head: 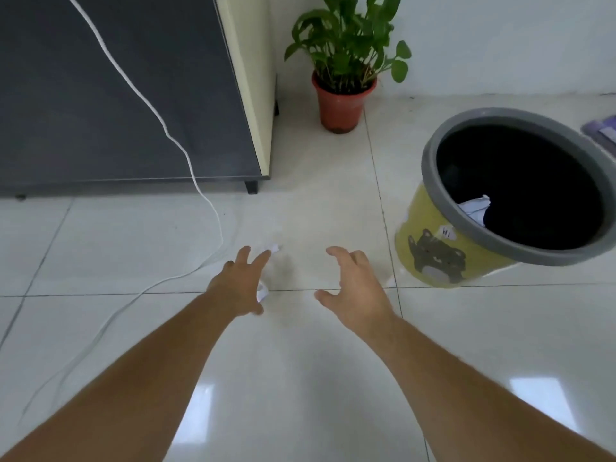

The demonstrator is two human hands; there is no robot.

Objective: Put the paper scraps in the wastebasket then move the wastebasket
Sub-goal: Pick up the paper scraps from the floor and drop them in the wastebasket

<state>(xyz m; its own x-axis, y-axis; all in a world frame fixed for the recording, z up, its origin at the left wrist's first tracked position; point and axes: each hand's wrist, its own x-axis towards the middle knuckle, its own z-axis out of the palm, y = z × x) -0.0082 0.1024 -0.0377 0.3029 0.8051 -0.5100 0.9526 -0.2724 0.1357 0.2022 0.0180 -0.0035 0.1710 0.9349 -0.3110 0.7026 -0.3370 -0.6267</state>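
Both my hands reach down over the white tiled floor. My left hand (238,285) has its fingers spread above two small white paper scraps: one scrap (274,247) lies at my fingertips, another (262,291) shows beside my palm, partly hidden. My right hand (355,291) is open with curled fingers and nothing in it. The yellow wastebasket (430,241), with a grey rim and a bear picture, stands at the right. Crumpled white paper (475,210) lies inside it against the black liner.
A dark cabinet (116,95) on short legs stands at the upper left. A white cable (203,198) runs down its front and across the floor. A potted green plant (340,105) stands by the wall. A purple object (603,128) lies at the right edge.
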